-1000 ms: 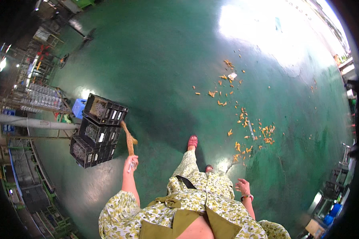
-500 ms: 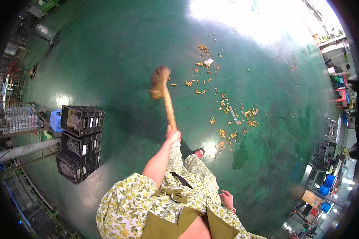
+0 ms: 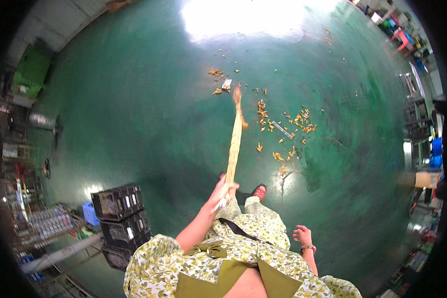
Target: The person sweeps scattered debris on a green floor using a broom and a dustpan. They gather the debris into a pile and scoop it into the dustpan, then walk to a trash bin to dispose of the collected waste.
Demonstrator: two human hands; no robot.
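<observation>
My left hand (image 3: 222,191) is wrapped round the handle of a straw broom (image 3: 235,139), which reaches forward over the green floor. The broom's brown head looks narrow and a little blurred, with its tip among the scattered litter. Dry yellow-orange leaves (image 3: 303,120) lie in loose clusters right of the broom and beyond it. Amid them are a pale flat strip (image 3: 282,130) and a crumpled white scrap (image 3: 227,84). At my right side my right hand (image 3: 303,235) hangs free, fingers loosely bent and apart, with a bracelet (image 3: 307,248) at the wrist.
Stacked black crates (image 3: 118,202) stand at the left beside a blue stool (image 3: 90,213). Behind them is a rack of clear bottles (image 3: 47,222). Along the right edge are metal frames, a cardboard box (image 3: 427,179) and a pink stool (image 3: 404,40). Bright light glares on the far floor.
The broom head has swung right, toward the leaves, and the handle now leans the other way. My view has turned right. My right hand shows more fully, still holding nothing.
</observation>
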